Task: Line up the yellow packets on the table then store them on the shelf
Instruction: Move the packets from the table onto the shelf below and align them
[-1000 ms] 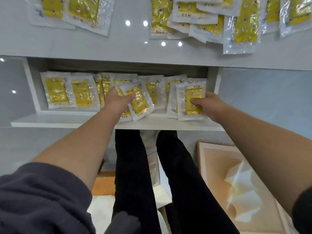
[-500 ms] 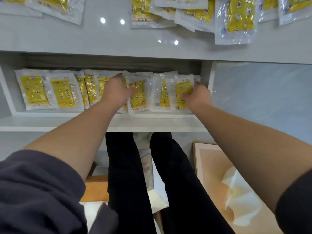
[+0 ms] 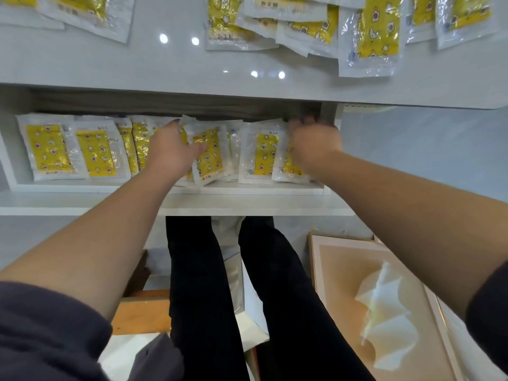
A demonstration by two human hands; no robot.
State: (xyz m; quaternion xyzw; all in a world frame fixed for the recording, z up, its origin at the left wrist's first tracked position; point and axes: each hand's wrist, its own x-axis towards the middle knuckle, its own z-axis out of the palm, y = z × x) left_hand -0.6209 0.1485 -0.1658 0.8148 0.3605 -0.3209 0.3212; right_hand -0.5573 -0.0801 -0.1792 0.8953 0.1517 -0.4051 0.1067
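Firstly, left-hand fingers: reaching up over the tops of the packets at mid-shelf, with the thumb laid across the front of one tilted packet. The left hand pinches this packet, which sits askew among its neighbours. Right-hand fingers: curled over the top edge of the end packet, the last one at the right of the shelf. Motion blur hides the fingertips, so how tightly the right hand closes cannot be told. Next outward, row of packets: clear pouches with yellow star-and-moon printed contents, standing on edge and overlapping one another from the left wall of the shelf to its right-hand upright; one more packet stands between the two hands. Shelf: white, set directly beneath the bench. Bench: glossy white top showing spots of reflected light. Loose packets of the same kind lie flat on it in an overlapping heap at upper right, with a few more at the upper left corner. Forearms: both bare; a dark grey sleeve covers the left upper arm. Below the shelf: legs in black trousers, a tan board bearing crumpled white paper on the right, and an orange wooden piece on the left.
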